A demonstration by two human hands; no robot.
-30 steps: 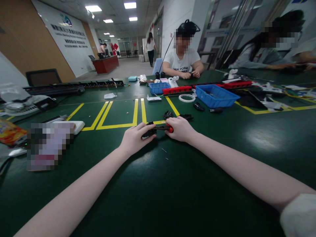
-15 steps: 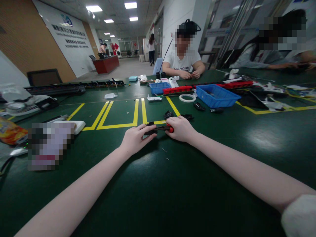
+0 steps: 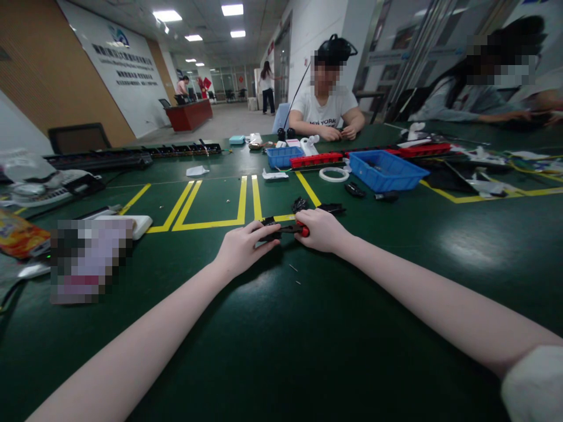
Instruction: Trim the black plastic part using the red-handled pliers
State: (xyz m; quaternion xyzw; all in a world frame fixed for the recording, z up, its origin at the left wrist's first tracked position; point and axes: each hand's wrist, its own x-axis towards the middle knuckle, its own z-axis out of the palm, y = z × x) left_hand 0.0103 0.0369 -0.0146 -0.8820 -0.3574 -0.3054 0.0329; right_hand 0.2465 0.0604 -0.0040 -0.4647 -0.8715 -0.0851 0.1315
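Observation:
My left hand [image 3: 240,248] grips a small black plastic part [image 3: 269,229] between thumb and fingers. My right hand [image 3: 324,230] is closed around the red handles of a pair of pliers [image 3: 290,229]. The dark jaws of the pliers point left and meet the right end of the black part; whether they bite on it is too small to tell. Below the hands, two thin metal pins [image 3: 293,268] lie on the green table [image 3: 272,351]. Just beyond my right hand lie a black piece [image 3: 333,208] and a small black bundle [image 3: 299,204].
A blue bin [image 3: 387,173] stands beyond my right hand, with a roll of tape [image 3: 333,174] and black parts [image 3: 354,190] near it. A smaller blue bin [image 3: 285,156] and red strips [image 3: 317,160] lie farther back. Across the table sits a person [image 3: 325,108]. A phone-like slab [image 3: 94,258] lies left.
The black part and the plier jaws have shifted very slightly to the right. Both hands keep their hold. In the background, a standing person has moved an arm out toward the wall.

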